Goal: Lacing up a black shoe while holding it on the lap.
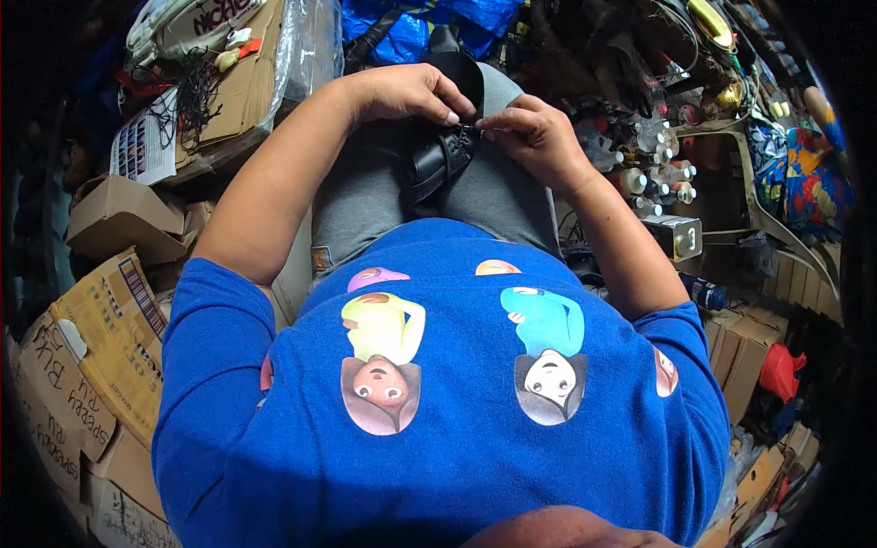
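Observation:
A black shoe [437, 164] rests between my thighs on my grey trousers, with its toe toward my belly. Its upper has a strap or lace part across it. My left hand [416, 96] is closed at the shoe's far end, thumb and fingers curled over the edge of its opening. From the right, my right hand [530, 135] pinches with thumb and forefinger right at the same edge. Whatever thin piece lies between those fingertips is too small to make out. The two hands' fingertips nearly meet over the shoe.
Cardboard boxes [123, 215] and a cardboard-topped surface [251, 87] with black cords stand at left. Several bottles [653, 173] and a metal can [674, 236] crowd the right. A blue plastic bag [393, 32] lies beyond my knees. More boxes [744, 352] sit lower right.

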`<state>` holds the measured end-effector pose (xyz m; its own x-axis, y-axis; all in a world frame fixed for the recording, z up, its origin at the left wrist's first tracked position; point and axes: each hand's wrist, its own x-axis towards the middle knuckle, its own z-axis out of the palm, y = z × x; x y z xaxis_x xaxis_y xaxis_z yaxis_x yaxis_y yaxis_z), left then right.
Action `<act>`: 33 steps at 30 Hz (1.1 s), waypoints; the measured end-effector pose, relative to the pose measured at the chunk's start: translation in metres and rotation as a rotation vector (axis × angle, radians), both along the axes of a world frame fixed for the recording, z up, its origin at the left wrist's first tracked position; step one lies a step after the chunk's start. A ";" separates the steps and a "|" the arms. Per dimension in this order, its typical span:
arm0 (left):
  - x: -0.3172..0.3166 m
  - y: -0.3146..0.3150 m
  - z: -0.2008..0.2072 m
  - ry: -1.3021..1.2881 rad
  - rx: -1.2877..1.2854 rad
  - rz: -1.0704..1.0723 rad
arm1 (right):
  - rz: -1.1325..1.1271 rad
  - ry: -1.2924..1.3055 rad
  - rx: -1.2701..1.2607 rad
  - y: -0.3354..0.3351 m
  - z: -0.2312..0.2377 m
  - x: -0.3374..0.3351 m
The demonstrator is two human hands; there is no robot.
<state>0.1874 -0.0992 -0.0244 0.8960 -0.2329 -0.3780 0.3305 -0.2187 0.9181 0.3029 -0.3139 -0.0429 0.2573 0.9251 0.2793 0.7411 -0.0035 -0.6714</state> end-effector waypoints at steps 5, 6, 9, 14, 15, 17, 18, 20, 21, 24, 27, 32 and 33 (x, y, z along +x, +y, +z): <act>0.004 -0.001 0.003 -0.016 0.099 -0.096 | 0.037 -0.207 -0.079 -0.003 0.013 -0.005; 0.006 0.000 0.001 -0.031 0.106 -0.116 | 0.063 -0.296 -0.129 -0.002 0.019 -0.007; 0.005 0.003 -0.001 -0.059 0.100 -0.152 | 0.139 -0.549 -0.277 0.006 0.050 -0.017; 0.016 0.002 0.005 -0.057 0.209 -0.175 | 0.234 -0.623 -0.324 0.029 0.046 -0.016; 0.017 0.002 0.004 -0.061 0.208 -0.171 | 0.237 -0.628 -0.325 0.031 0.039 -0.014; 0.016 0.000 0.003 -0.153 0.333 -0.020 | 0.090 -0.185 -0.360 0.032 0.025 -0.010; 0.011 -0.004 0.002 -0.226 0.500 0.099 | 0.107 -0.164 -0.339 0.031 0.022 -0.004; -0.008 -0.013 -0.005 -0.499 0.725 0.274 | 0.133 -0.007 -0.284 0.024 0.019 0.004; -0.017 -0.018 -0.004 -0.782 0.938 0.442 | 0.146 0.149 -0.231 0.019 0.017 0.010; -0.054 -0.022 -0.001 -0.602 0.864 0.432 | 0.044 0.475 -0.336 0.003 0.011 0.026; -0.085 -0.014 0.010 -0.322 0.684 0.306 | 0.152 0.035 -0.310 -0.004 0.021 0.013; -0.122 0.026 0.034 0.195 0.705 0.305 | -0.061 -0.059 -0.267 -0.003 0.013 0.018; -0.126 0.037 0.034 0.259 0.656 0.320 | -0.157 -0.150 -0.082 -0.003 0.000 0.024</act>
<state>0.0612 -0.0626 0.0094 0.7464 0.3666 -0.5555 0.6556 -0.5487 0.5187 0.3272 -0.3166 -0.0427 0.3613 0.8980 0.2511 0.8186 -0.1765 -0.5466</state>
